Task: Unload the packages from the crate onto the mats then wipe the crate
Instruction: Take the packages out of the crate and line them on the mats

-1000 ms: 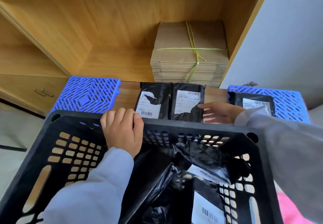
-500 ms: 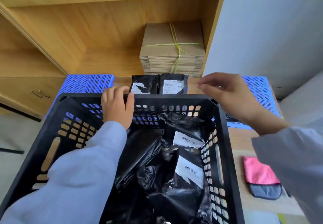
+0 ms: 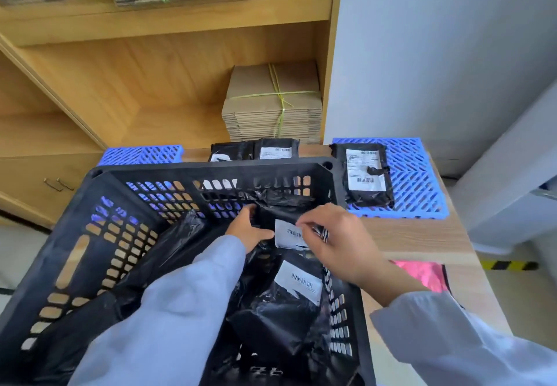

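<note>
- Hands inside the black crate [image 3: 75, 205]: left hand [image 3: 247, 230] and right hand [image 3: 334, 244] both grasp one black package [image 3: 289, 223], fingers pinching near its white label
- More packages [image 3: 289, 304] fill the crate
- One parcel [image 3: 366, 174] lies on the right blue mat [image 3: 416, 186]; two [image 3: 256, 150] beyond the crate's far edge, beside the left mat [image 3: 141, 155]

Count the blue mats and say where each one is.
2. One mat lies behind the crate's far left corner, mostly hidden by it. The other mat lies right of the crate's far right corner, with one package on it.
</note>
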A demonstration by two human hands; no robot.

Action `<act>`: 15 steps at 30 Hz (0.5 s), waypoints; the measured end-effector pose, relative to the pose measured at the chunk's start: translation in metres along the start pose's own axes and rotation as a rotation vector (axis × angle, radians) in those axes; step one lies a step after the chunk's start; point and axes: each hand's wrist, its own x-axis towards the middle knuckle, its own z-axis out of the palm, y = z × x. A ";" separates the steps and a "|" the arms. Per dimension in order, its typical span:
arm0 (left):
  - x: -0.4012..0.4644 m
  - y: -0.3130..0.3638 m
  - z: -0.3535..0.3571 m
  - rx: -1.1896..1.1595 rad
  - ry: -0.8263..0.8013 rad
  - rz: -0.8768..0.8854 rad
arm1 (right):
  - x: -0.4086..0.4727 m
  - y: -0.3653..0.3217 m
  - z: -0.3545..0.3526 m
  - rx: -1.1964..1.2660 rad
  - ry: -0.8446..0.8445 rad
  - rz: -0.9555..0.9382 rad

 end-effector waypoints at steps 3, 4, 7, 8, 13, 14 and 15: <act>0.008 0.010 0.007 0.092 -0.059 -0.007 | 0.002 -0.002 -0.002 0.020 0.018 0.017; 0.010 0.014 0.008 0.128 -0.076 -0.011 | 0.002 -0.003 -0.003 0.026 0.015 0.017; 0.016 0.021 0.010 0.151 -0.066 -0.058 | 0.000 -0.003 -0.005 0.038 0.028 0.022; 0.017 0.021 0.011 0.138 -0.061 -0.074 | 0.000 -0.002 -0.005 0.044 0.039 0.028; 0.019 0.008 0.012 0.154 -0.037 -0.101 | -0.001 0.000 -0.003 0.076 0.085 0.058; 0.016 0.009 0.013 0.156 -0.036 -0.098 | -0.002 -0.001 -0.004 0.093 0.089 0.070; 0.012 0.011 0.013 0.162 -0.031 -0.099 | -0.002 0.000 -0.004 0.111 0.091 0.084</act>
